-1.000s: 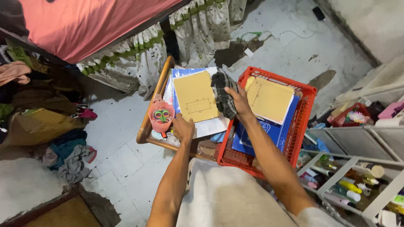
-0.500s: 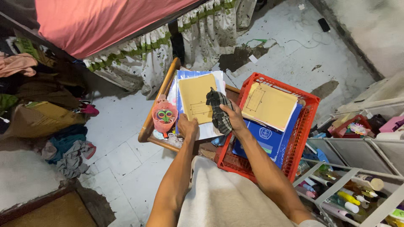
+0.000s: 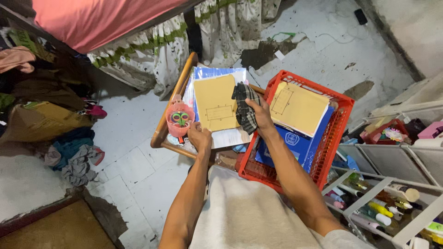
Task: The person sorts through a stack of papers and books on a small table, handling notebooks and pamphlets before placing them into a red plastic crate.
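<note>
On the small wooden table (image 3: 162, 136), the right hand (image 3: 261, 117) grips a checked cloth (image 3: 245, 105) over the yellow folder (image 3: 215, 103); the left hand (image 3: 200, 136) presses the papers' near edge. Wiping goes best with that stack pinned firmly.

the right hand (image 3: 261, 115) has slid the checked cloth (image 3: 245, 106) seemingly slightly up the papers.

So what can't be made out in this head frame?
- Left hand: fingertips curl over the paper stack's edge, hidden.
- Checked cloth: the right hand covers part of it.
- Pink cup: contents too small to identify.
- Red crate: bottom hidden under folders.
</note>
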